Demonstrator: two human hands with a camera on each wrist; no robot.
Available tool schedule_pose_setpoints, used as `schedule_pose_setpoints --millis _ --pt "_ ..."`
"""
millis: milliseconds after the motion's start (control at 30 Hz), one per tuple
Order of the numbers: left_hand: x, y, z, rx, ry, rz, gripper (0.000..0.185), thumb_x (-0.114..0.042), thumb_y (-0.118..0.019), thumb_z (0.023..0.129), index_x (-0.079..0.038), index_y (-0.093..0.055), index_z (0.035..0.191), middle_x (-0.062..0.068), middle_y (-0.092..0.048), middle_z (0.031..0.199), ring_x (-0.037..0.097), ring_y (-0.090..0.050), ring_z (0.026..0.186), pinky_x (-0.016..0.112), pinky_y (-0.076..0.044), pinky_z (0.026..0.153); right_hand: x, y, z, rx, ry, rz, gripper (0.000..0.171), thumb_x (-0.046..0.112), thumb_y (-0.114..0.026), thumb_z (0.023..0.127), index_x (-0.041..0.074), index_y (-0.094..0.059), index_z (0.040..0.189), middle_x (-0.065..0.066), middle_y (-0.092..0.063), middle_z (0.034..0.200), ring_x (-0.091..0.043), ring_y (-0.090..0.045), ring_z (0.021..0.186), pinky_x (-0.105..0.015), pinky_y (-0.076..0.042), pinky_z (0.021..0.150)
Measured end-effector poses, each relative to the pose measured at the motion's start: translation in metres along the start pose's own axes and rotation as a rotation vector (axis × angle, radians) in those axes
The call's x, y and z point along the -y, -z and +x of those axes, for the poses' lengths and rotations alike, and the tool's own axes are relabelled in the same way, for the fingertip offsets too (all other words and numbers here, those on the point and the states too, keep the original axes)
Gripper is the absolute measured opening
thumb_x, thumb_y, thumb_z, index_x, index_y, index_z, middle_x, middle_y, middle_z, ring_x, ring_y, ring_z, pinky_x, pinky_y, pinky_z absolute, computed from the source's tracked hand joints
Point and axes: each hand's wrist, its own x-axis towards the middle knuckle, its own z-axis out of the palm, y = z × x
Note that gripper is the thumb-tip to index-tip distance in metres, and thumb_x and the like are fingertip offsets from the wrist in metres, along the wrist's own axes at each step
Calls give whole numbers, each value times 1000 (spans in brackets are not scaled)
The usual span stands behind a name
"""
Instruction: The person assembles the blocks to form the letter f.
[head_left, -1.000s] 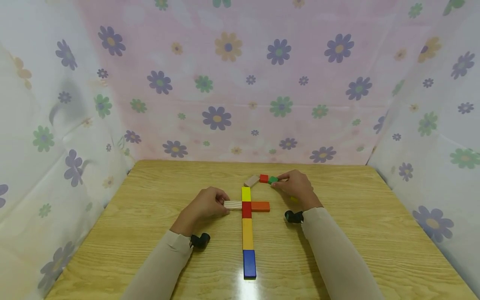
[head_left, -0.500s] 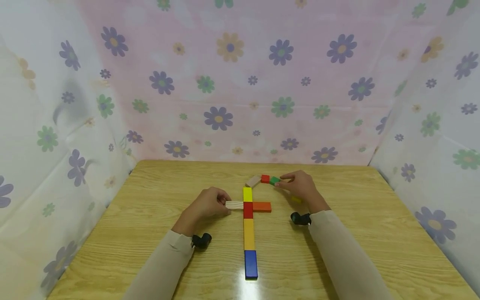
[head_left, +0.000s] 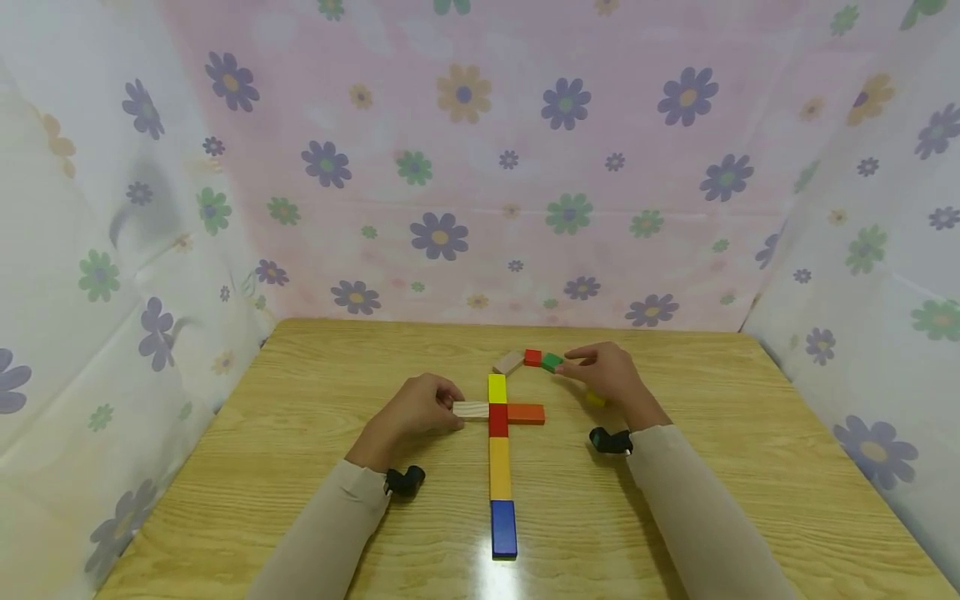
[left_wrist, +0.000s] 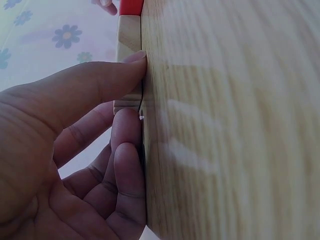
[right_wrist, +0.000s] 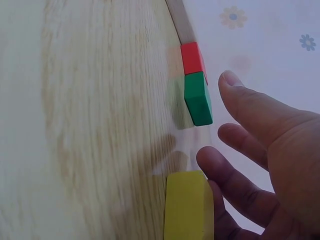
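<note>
From the head view, five blocks form a cross on the table [head_left: 300, 433]; the left hand [head_left: 411, 414] pinches its plain wooden block [head_left: 471, 410]. The left wrist view confirms that grip. In the right wrist view, the right hand [right_wrist: 270, 165] hovers loosely spread beside one green block [right_wrist: 198, 98].

A light wooden tabletop [head_left: 750, 467] with visible grain carries a straight line of flat blocks running away from the viewer: a blue block [head_left: 503, 527] nearest, then a long yellow-orange block [head_left: 498, 467], a red block [head_left: 498, 419] and a yellow block [head_left: 497, 388] farthest. An orange block [head_left: 526, 413] lies crosswise, touching the red one's right side. Pale fabric printed with purple, green and orange flowers [head_left: 480, 167] hangs behind the tabletop and along both sides.
</note>
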Motion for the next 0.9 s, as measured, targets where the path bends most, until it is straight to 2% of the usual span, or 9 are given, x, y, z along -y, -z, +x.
schedule_pose_setpoints --millis 400,900 --pt "-1 1 -1 -9 16 -4 32 -16 -92 79 -13 -77 107 2 -64 88 18 -56 80 31 -50 74 -11 11 -14 -28 -23 -7 63 60 -71 92 19 -68 139 -17 -68 131 -37 -63 118 -55 -53 98" --pt "-3 1 -2 2 7 -9 32 -15 -91 79 -12 -77 108 2 -64 88 18 -56 79 31 -50 74 -31 27 -33 -46 -27 4 62 62 -68 93 18 -70 136 -16 -68 130 -34 -64 113 -48 -55 86"
